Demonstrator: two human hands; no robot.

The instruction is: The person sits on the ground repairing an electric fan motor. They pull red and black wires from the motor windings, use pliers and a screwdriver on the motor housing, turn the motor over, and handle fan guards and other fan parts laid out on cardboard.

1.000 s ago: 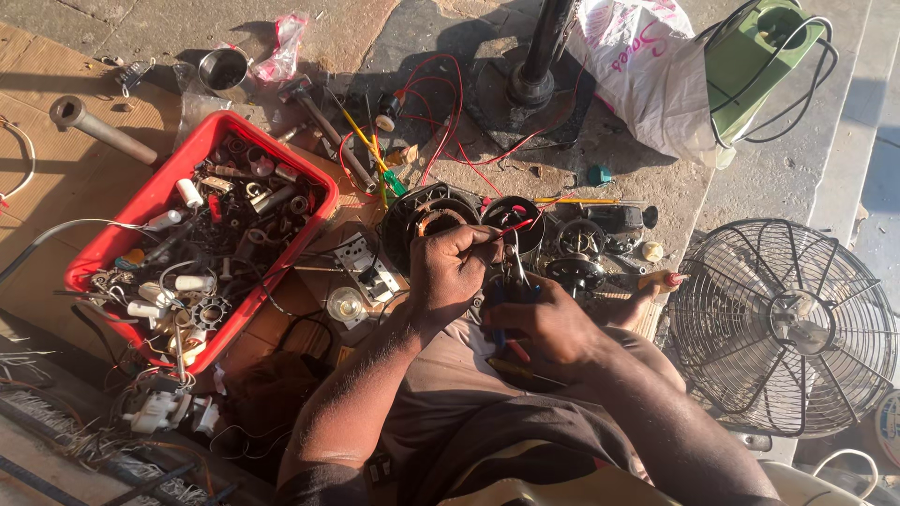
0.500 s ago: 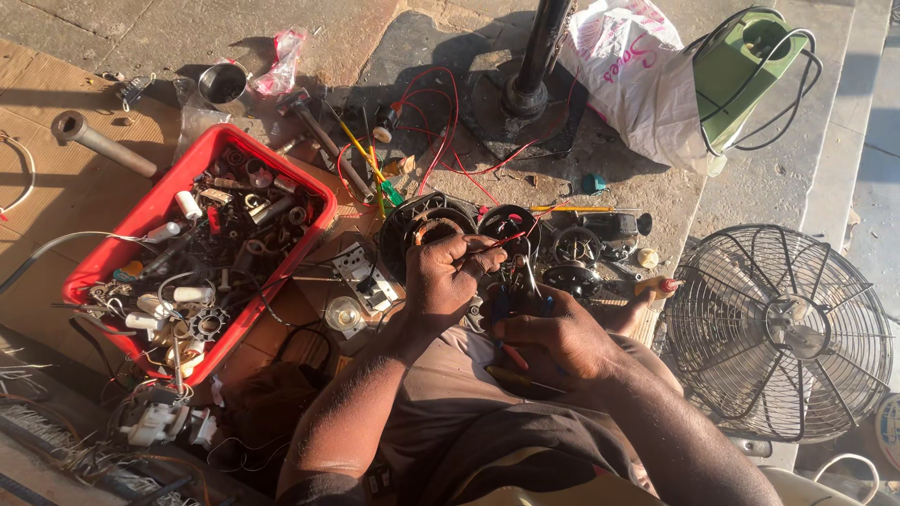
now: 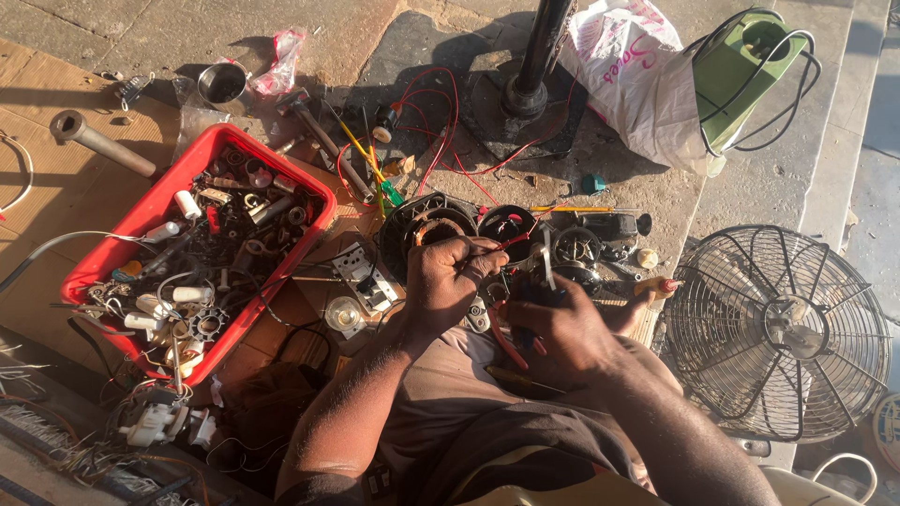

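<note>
I am sitting on the stone floor, which is carrying everything here. The wire fan guard is lying at about three o'clock from my hands, well apart from them. The red tray is sitting at about nine o'clock, full of small metal and plastic parts. At twelve o'clock the black pole on its base is standing upright, and just beside it, toward one o'clock, a white plastic bag is leaning against a green housing wrapped in black cable.

The fan motor, a round black shell with copper winding showing, is lying directly under my left hand, with red wires running from it toward twelve o'clock. A second round motor part is sitting just beside it at three o'clock.

My left hand is resting over the motor's near rim, its fingers curled and pinching a thin red wire at the tip. My right hand is closing around a dark tool handle, fingers pressed together on it, with a pale metal shaft pointing up toward twelve o'clock. Red-handled pliers are lying between my hands, touching my lap.
</note>
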